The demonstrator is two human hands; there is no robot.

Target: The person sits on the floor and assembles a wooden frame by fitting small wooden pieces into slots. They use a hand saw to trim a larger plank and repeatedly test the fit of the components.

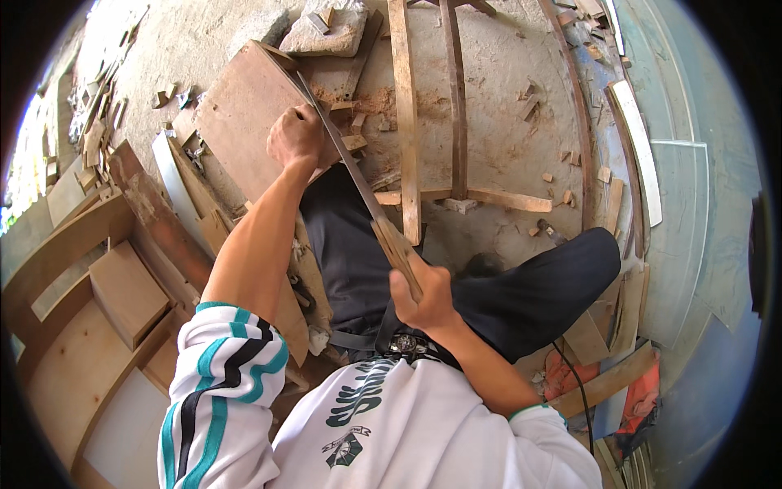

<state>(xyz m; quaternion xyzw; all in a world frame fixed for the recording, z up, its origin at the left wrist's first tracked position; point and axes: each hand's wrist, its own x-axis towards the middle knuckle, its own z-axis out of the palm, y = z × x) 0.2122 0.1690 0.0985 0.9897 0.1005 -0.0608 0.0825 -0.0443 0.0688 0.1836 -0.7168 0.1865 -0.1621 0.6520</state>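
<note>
My right hand (423, 293) is wrapped round the wooden handle of a handsaw (349, 159). Its long thin metal blade is seen nearly edge-on, so its teeth cannot be made out. The blade slants up and to the left, along the right edge of a square plywood board (236, 114). On that board, close to the edge, my left hand (295, 137) is closed in a fist and bears down on it. My left wrist and forearm cross the board's near corner. Part of the board's right edge is hidden behind the blade and hand.
A wooden frame (407, 106) stands just ahead, with sawdust and offcuts around it. A stone block (327, 28) lies at the far side. Curved wooden pieces and a box-like panel (126, 293) crowd the left. Glass sheets (680, 196) lean at the right. A black cable (580, 383) runs near my right side.
</note>
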